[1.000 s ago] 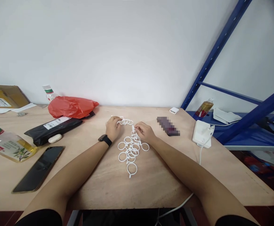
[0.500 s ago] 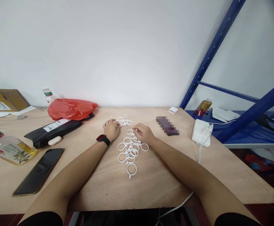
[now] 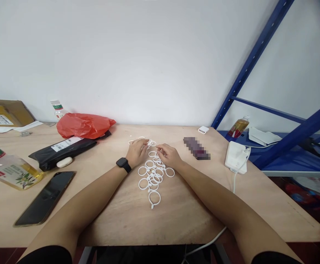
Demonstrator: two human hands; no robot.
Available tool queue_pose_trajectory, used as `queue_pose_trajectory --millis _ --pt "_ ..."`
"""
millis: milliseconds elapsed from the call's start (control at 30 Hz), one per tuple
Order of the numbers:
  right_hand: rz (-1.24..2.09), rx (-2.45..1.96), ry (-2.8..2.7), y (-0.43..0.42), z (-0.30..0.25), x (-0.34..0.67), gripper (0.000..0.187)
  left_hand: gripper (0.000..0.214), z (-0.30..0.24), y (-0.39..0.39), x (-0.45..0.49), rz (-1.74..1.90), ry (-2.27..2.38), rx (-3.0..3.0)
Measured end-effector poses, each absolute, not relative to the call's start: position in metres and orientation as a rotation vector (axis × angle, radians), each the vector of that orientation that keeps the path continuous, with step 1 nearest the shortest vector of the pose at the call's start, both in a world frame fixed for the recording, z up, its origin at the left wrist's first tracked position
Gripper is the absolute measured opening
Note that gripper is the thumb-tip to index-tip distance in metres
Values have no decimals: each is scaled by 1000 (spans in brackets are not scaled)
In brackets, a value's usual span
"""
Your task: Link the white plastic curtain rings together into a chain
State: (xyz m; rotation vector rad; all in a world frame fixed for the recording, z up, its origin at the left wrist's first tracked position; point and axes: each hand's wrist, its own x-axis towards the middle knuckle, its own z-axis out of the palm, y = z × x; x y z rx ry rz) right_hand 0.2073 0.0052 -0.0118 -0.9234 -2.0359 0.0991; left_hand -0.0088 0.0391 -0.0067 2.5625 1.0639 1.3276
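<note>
A cluster of several white plastic rings [image 3: 152,176] lies on the wooden table [image 3: 176,205] in front of me. A smaller bunch of white rings [image 3: 148,141] sits just beyond it. My left hand [image 3: 138,152], with a black watch on the wrist, has its fingers curled and pinched on a ring from the far bunch. My right hand [image 3: 168,155] rests at the top of the near cluster, fingers pinched on a white ring there. The two hands are close together, fingertips nearly meeting.
Left of me lie a black phone [image 3: 46,198], a white earbud case [image 3: 64,161], a black parcel [image 3: 62,148], a red plastic bag [image 3: 84,125], a bottle [image 3: 7,169] and a cardboard box [image 3: 3,113]. On the right sit a white charger with cable [image 3: 235,157], a dark blurred object [image 3: 196,147] and blue shelving [image 3: 283,146].
My left hand has shifted right and forward toward the right hand, pulling at the far bunch of rings. The right hand has stayed almost in place.
</note>
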Motion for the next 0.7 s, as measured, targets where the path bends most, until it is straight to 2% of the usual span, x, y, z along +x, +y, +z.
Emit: queue_pose_trajectory --millis 100,200,700 --pt "106 -944 -2016 6 -13 208 31 18 -6 33 -4 1278 839 2691" --pt "96 -953 -1998 7 -14 208 27 19 -6 30 -1 1210 714 2795" --pt "10 -847 -2044 6 -13 206 21 22 -5 32 0 1185 662 2808"
